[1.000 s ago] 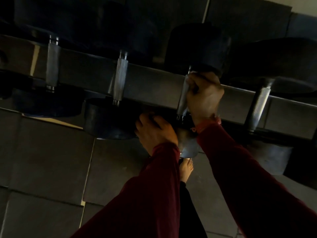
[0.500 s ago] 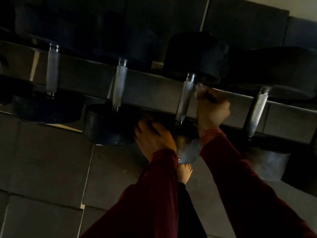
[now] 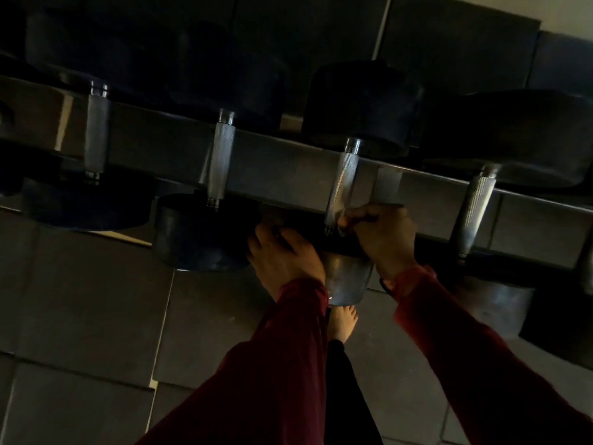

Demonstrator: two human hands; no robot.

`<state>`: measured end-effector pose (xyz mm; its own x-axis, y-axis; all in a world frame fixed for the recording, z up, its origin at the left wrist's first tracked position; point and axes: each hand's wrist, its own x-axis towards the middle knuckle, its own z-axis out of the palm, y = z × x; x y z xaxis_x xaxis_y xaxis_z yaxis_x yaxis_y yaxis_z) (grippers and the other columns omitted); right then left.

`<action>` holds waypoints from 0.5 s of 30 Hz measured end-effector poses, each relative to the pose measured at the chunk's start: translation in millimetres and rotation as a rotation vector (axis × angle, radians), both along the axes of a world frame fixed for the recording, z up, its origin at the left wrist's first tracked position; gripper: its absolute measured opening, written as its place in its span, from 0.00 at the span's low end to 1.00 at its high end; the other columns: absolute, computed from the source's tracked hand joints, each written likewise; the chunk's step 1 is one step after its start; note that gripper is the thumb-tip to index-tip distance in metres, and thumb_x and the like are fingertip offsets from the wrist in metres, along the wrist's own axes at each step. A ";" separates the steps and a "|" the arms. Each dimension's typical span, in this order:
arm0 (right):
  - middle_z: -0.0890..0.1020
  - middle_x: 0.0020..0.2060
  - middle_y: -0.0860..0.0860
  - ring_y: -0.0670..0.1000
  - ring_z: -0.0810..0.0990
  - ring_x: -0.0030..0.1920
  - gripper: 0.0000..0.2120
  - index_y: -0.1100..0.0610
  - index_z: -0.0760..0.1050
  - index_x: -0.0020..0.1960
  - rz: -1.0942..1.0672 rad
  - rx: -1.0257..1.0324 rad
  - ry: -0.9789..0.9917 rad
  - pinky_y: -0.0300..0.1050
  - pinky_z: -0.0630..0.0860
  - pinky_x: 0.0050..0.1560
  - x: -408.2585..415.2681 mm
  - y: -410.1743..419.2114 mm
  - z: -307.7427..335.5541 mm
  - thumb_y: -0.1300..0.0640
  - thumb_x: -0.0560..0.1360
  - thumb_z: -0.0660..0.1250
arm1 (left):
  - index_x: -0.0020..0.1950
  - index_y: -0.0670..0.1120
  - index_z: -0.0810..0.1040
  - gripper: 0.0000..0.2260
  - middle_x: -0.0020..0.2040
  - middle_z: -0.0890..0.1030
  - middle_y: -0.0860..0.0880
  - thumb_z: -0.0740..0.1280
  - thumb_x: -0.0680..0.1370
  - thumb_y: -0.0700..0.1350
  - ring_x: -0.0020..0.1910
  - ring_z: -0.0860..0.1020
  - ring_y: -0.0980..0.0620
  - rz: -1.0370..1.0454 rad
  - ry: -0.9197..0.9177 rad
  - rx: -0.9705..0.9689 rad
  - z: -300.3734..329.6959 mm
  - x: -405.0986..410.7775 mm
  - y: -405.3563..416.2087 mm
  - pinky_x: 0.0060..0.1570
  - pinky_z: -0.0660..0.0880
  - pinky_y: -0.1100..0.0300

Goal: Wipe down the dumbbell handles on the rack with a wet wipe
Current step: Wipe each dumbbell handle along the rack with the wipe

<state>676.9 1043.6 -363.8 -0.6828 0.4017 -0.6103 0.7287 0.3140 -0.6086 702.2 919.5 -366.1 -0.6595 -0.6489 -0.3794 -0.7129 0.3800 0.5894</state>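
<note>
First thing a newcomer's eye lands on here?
Probably the two hands in dark red sleeves at centre: the right hand curled at the lower end of a ridged metal dumbbell handle, seemingly holding a wipe, and the left hand resting on the dumbbell's near end. Next, the row of handles crossing the steel rack rail, and a bare foot below.
</note>
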 end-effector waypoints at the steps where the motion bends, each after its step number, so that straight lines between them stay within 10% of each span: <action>1: 0.87 0.41 0.44 0.41 0.84 0.46 0.06 0.52 0.87 0.43 0.037 0.012 0.010 0.42 0.80 0.56 5.1 -0.1 0.8 0.61 0.68 0.76 | 0.57 0.43 0.77 0.18 0.58 0.76 0.40 0.57 0.73 0.49 0.56 0.72 0.40 0.000 0.005 -0.003 -0.2 -0.1 0.2 0.57 0.69 0.47; 5: 0.85 0.37 0.41 0.40 0.84 0.43 0.05 0.48 0.86 0.40 -0.096 0.085 0.101 0.41 0.81 0.52 -14.7 -2.0 -9.4 0.58 0.66 0.76 | 0.57 0.42 0.77 0.19 0.57 0.76 0.40 0.56 0.73 0.49 0.56 0.72 0.40 0.009 -0.003 0.004 -0.4 -0.3 -0.3 0.57 0.68 0.49; 9: 0.84 0.36 0.40 0.28 0.77 0.34 0.04 0.49 0.86 0.43 -0.176 0.243 0.315 0.19 0.68 0.43 -42.0 -3.4 -15.8 0.57 0.70 0.76 | 0.57 0.42 0.77 0.18 0.57 0.76 0.40 0.57 0.73 0.49 0.56 0.73 0.39 0.005 0.015 0.005 1.0 0.4 0.7 0.56 0.67 0.50; 15: 0.84 0.43 0.43 0.35 0.81 0.42 0.08 0.54 0.86 0.45 0.144 0.222 0.506 0.27 0.75 0.49 -2.2 -1.3 -20.8 0.65 0.69 0.76 | 0.57 0.41 0.77 0.19 0.58 0.76 0.38 0.56 0.73 0.48 0.56 0.72 0.38 0.004 0.012 0.012 1.0 -0.2 0.8 0.55 0.67 0.51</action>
<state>674.7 1042.3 -384.6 -0.9256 0.3638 -0.1046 0.3036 0.5487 -0.7790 702.0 920.3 -365.1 -0.6613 -0.6473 -0.3790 -0.7074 0.3701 0.6022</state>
